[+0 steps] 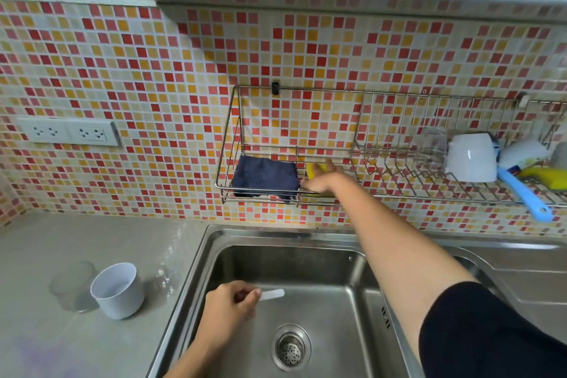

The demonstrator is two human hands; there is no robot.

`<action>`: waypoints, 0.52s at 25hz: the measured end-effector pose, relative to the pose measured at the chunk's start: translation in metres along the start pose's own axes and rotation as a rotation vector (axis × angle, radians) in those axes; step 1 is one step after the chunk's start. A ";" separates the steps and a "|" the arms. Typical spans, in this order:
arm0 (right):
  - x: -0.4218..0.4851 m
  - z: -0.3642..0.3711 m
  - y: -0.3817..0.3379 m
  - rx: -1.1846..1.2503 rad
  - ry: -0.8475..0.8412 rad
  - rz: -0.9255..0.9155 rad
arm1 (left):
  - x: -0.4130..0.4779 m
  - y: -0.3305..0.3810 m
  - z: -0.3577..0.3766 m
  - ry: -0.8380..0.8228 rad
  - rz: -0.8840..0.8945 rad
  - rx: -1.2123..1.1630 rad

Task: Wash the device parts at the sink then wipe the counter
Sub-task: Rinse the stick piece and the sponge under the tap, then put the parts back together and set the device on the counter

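Note:
My left hand is over the steel sink and pinches a small flat white plastic part that points right. My right hand reaches up into the wall-mounted wire rack, its fingers at a yellow sponge; whether they grip it is hidden. A dark blue cloth lies in the rack just left of that hand. On the grey counter to the left stand a white cup-shaped part and a clear round part beside it.
The sink drain strainer sits below my left hand. Further right in the rack are a clear glass, an upturned white mug, a blue-handled brush and a yellow item. Wall sockets are at left.

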State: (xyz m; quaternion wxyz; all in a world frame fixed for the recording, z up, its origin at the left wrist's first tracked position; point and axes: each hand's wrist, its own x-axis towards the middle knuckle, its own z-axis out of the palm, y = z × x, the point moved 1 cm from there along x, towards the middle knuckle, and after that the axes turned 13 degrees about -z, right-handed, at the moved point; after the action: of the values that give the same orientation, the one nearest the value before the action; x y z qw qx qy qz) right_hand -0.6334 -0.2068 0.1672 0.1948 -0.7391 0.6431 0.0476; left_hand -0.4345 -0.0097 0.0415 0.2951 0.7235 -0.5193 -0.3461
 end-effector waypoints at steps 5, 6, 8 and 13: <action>-0.020 0.001 -0.005 0.059 0.467 -0.190 | 0.001 0.008 0.003 -0.019 -0.035 -0.122; -0.031 0.004 -0.007 0.074 0.672 -0.269 | 0.002 0.008 0.004 -0.027 -0.046 -0.142; -0.055 0.020 -0.008 0.055 1.055 -0.435 | 0.004 0.010 0.007 -0.039 -0.043 -0.145; -0.099 0.118 -0.006 0.209 1.095 -0.626 | 0.012 0.005 0.006 -0.022 -0.023 -0.122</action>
State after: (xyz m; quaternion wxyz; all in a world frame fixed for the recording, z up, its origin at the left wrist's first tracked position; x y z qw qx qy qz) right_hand -0.6227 -0.0723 0.0917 -0.0862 -0.7863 0.4044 -0.4591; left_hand -0.4399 -0.0228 0.0396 0.3292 0.7061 -0.4921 -0.3884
